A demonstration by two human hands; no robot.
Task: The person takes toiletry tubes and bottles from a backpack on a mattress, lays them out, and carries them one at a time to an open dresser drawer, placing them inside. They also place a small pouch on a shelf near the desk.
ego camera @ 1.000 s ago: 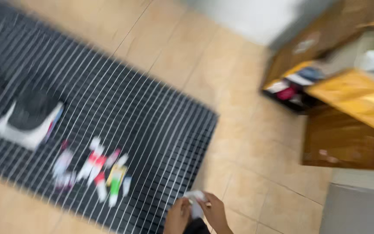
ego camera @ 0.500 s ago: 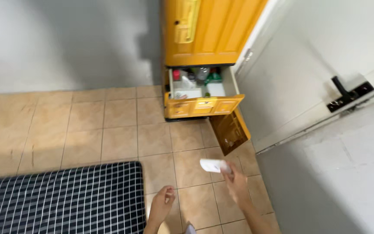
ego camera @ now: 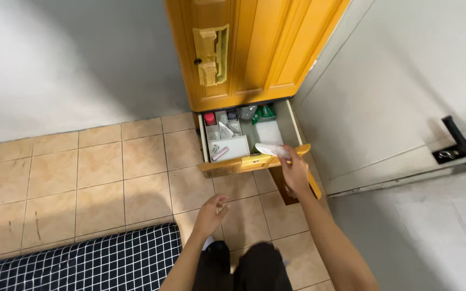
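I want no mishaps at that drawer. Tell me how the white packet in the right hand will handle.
The white packet looks thin and flat, so probably light and somewhat floppy. The right hand pinches it by one end over the open drawer, so it may droop. Being flat, it is unlikely to roll; its surface grip cannot be judged.

A black grid-patterned rug (ego camera: 82, 261) lies on tan floor tiles (ego camera: 82, 172), with a white door (ego camera: 395, 97) alongside
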